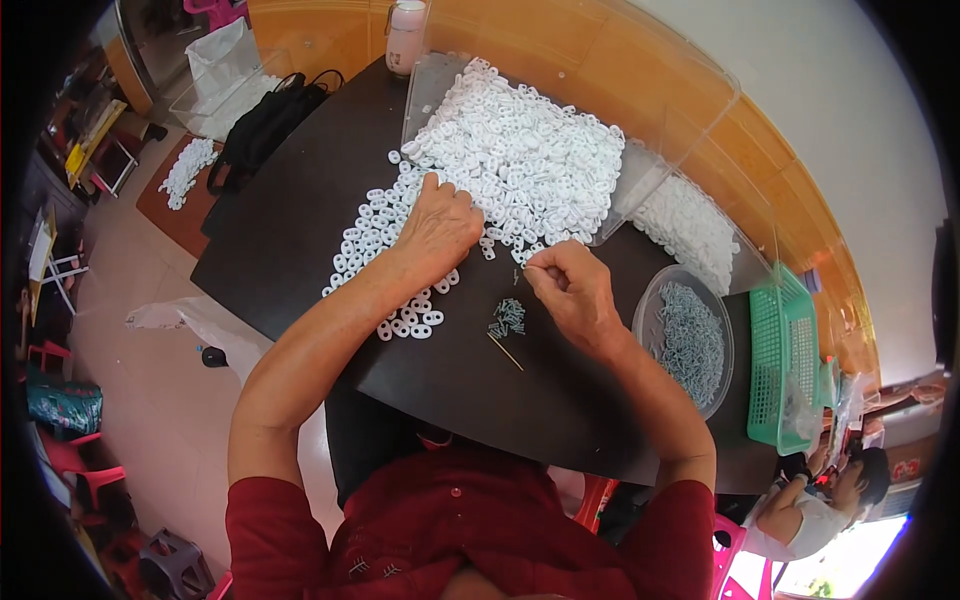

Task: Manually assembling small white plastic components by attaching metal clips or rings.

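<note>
White oval plastic pieces with two holes (530, 150) are heaped in a clear plastic tray, and flatter rows of them (375, 220) spread over the dark table. My left hand (440, 225) is over the pieces between heap and rows, its fingers bent downward; whatever they grip is hidden. Close to the heap's near edge, my right hand (575, 295) is closed in a pinch, with white pieces at its fingertips; what it holds is too small to make out. Just below lie a small pile of grey screws (508, 318) and a thin wooden stick (506, 352).
A round clear tub of screws (690, 340) stands right of my right forearm, with a green basket (780, 365) beyond it. Another clear bin of white pieces (685, 225) is behind. A pink bottle (405, 38) stands at the far edge; a black bag (265, 125) is left.
</note>
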Action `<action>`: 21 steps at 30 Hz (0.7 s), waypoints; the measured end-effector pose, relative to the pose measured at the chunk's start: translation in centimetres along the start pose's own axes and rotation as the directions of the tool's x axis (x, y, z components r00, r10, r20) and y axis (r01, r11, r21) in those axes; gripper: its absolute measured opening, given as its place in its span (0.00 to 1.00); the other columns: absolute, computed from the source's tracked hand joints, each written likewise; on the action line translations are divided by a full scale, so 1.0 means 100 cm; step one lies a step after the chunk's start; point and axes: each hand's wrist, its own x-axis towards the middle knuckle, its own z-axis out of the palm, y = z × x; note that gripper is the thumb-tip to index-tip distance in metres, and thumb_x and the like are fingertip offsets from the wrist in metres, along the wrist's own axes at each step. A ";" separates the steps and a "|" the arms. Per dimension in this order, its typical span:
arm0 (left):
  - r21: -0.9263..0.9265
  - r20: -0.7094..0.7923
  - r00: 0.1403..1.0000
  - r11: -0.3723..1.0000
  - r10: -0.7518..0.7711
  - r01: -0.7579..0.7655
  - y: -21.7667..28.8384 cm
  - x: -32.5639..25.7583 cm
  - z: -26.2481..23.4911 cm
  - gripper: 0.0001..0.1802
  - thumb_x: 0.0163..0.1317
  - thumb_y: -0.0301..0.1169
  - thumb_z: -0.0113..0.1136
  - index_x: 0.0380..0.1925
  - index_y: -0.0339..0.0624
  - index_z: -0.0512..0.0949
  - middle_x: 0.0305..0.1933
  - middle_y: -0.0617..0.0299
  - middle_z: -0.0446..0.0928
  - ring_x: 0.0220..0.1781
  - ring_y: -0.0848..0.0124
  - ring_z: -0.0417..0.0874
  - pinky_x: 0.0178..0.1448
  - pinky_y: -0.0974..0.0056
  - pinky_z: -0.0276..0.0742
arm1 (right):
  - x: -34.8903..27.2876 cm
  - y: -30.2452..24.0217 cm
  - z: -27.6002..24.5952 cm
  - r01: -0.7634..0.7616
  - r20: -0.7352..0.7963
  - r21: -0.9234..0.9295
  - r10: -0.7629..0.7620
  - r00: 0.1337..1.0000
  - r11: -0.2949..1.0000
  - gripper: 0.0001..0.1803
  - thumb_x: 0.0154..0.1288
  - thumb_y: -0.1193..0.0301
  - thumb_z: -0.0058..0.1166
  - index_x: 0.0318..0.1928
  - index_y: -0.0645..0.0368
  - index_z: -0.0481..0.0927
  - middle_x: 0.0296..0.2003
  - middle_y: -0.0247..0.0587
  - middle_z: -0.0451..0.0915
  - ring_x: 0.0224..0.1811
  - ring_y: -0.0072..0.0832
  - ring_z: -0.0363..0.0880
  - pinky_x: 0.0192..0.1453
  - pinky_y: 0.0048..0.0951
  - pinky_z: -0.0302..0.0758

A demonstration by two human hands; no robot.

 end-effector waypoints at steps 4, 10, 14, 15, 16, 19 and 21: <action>-0.048 -0.052 0.998 0.998 -0.034 0.032 0.001 -0.002 -0.003 0.03 0.42 0.22 0.58 0.20 0.40 0.77 0.24 0.56 0.75 0.32 0.60 0.76 0.45 0.55 0.63 | -0.001 0.004 0.002 -0.052 -0.011 0.032 0.053 0.999 0.998 0.04 0.57 0.78 0.59 0.34 0.62 0.79 0.25 0.30 0.73 0.26 0.13 0.67 0.30 0.18 0.66; -0.414 0.101 0.972 0.879 -0.213 0.236 0.004 -0.006 -0.021 0.03 0.52 0.23 0.56 0.26 0.41 0.78 0.27 0.57 0.76 0.34 0.58 0.75 0.43 0.57 0.63 | -0.005 0.013 0.006 -0.182 0.000 0.198 0.185 0.983 0.963 0.06 0.57 0.79 0.59 0.37 0.63 0.80 0.28 0.31 0.76 0.30 0.14 0.70 0.35 0.18 0.68; -0.475 0.142 0.965 0.840 -0.220 0.262 0.007 -0.012 -0.026 0.03 0.52 0.25 0.59 0.28 0.42 0.79 0.28 0.58 0.77 0.35 0.58 0.76 0.44 0.57 0.64 | -0.003 0.012 0.006 -0.101 0.025 0.091 0.099 0.995 0.991 0.06 0.57 0.79 0.59 0.37 0.62 0.80 0.30 0.32 0.77 0.32 0.16 0.71 0.37 0.19 0.69; -0.497 0.168 0.970 0.835 -0.175 0.237 0.011 -0.011 -0.025 0.04 0.50 0.26 0.61 0.28 0.42 0.79 0.28 0.58 0.77 0.35 0.58 0.77 0.44 0.57 0.65 | -0.004 0.015 0.007 -0.069 0.024 0.083 0.068 0.997 0.994 0.06 0.57 0.79 0.59 0.37 0.62 0.81 0.30 0.32 0.77 0.32 0.17 0.71 0.37 0.20 0.69; -0.516 0.192 0.972 0.829 -0.133 0.215 0.014 -0.012 -0.026 0.04 0.49 0.26 0.62 0.27 0.42 0.79 0.28 0.59 0.78 0.35 0.58 0.77 0.45 0.57 0.65 | -0.004 0.016 0.008 -0.033 0.025 0.078 0.032 0.999 0.996 0.07 0.56 0.79 0.59 0.37 0.61 0.81 0.29 0.33 0.77 0.33 0.17 0.72 0.38 0.20 0.69; -0.433 0.037 0.996 0.897 -0.077 0.086 0.024 -0.018 -0.023 0.05 0.47 0.26 0.64 0.26 0.42 0.79 0.28 0.59 0.78 0.36 0.60 0.78 0.44 0.58 0.66 | -0.007 0.015 0.008 -0.112 0.041 0.102 0.108 0.993 0.988 0.06 0.57 0.79 0.59 0.36 0.62 0.81 0.30 0.32 0.77 0.32 0.16 0.71 0.37 0.20 0.69; -0.378 -0.063 0.993 0.923 -0.095 0.064 0.015 -0.019 -0.013 0.05 0.46 0.23 0.62 0.25 0.43 0.79 0.26 0.60 0.77 0.33 0.60 0.77 0.43 0.58 0.65 | -0.008 0.017 0.007 -0.120 0.033 0.118 0.117 0.993 0.986 0.06 0.57 0.79 0.59 0.37 0.62 0.81 0.30 0.31 0.77 0.32 0.16 0.71 0.37 0.19 0.69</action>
